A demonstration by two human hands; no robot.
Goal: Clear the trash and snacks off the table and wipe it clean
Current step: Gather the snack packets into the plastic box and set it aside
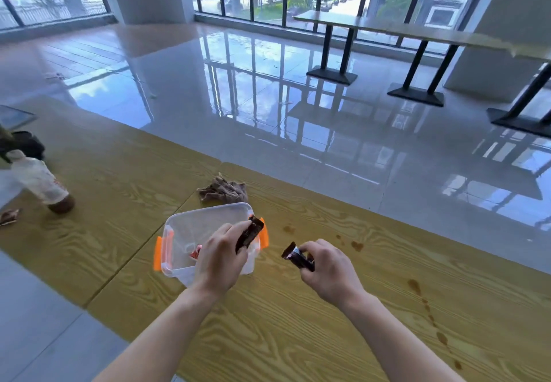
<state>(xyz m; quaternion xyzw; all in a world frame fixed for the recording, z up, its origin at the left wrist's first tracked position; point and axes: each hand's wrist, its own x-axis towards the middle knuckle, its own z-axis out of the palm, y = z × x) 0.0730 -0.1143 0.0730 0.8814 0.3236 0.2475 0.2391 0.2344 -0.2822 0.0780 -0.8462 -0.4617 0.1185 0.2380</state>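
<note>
My left hand (220,258) grips a dark snack bar (250,234) and holds it over the right rim of a clear plastic box (190,223) with orange clips. A red wrapper (195,252) lies inside the box. To the right, above the wooden table (328,322), my right hand (328,265) is closed on a second dark snack packet (295,256). A crumpled brown cloth (223,191) lies just behind the box. Brown liquid stains (356,245) spot the tabletop right of my hands, and a drip trail (429,313) runs toward the near right edge.
A bottle with a white label (44,186) stands at the table's left, next to a dark object (26,143) and a small scrap (9,216). Beyond the table's far edge is shiny tiled floor. Other tables (417,31) stand by the windows.
</note>
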